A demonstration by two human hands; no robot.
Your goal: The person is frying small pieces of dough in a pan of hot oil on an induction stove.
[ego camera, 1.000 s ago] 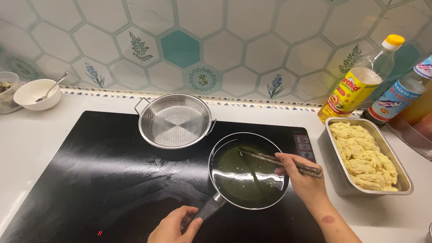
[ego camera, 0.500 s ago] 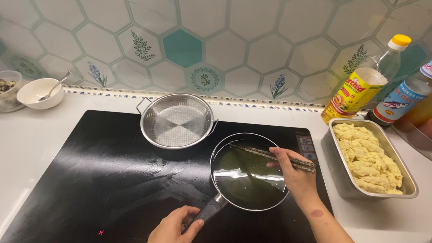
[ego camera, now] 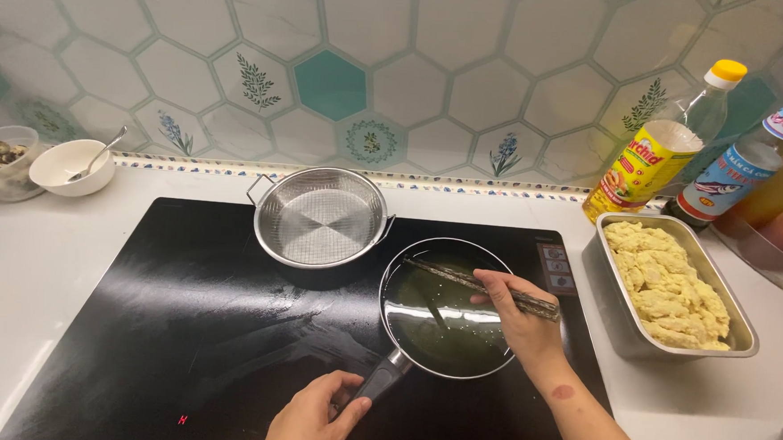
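Right hand (ego camera: 518, 320) grips chopsticks (ego camera: 482, 285) over pan (ego camera: 445, 308); left hand (ego camera: 310, 417) clasps pan handle (ego camera: 381, 380).

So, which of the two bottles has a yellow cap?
The oil bottle nearer the stove, with the yellow label; the bottle to its right has a blue-and-white label, cap out of view.

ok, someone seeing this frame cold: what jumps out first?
Probably the small black pan of oil on the dark cooktop, with the left hand on its handle and the right hand holding dark chopsticks over it. Next, the metal tray heaped with pale battered pieces at right, and the empty mesh strainer behind the pan.
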